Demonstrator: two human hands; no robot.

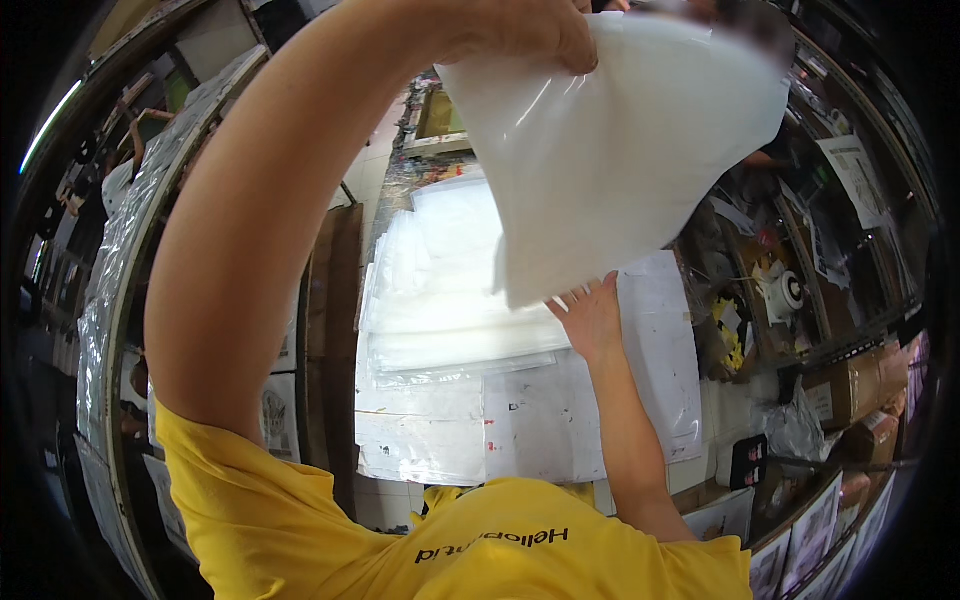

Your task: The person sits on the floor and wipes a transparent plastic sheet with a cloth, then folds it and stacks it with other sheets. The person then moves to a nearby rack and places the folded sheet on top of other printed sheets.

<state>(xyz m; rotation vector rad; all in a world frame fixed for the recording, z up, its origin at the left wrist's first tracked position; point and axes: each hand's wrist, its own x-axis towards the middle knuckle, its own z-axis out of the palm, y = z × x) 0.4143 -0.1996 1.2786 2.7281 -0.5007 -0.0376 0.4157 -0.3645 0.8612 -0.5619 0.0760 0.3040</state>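
My left hand (555,35) is raised high with its fingers closed on the upper edge of a translucent white plastic sheet (620,150). The sheet hangs down in front of me in a soft curve; I cannot tell if it is a single layer or a bag. Below its lower edge, my right hand (592,322) is open, fingers spread, with the fingertips at or just behind that edge. A stack of similar clear and whitish plastic sheets (450,310) lies on the white table (540,430), left of my right hand.
A wooden frame (437,120) lies at the table's far end. Shelving with plastic-wrapped stacks (130,250) runs along the left. At the right are shelves, cardboard boxes (855,385), a clear plastic bag (795,425) and a round white device (785,292).
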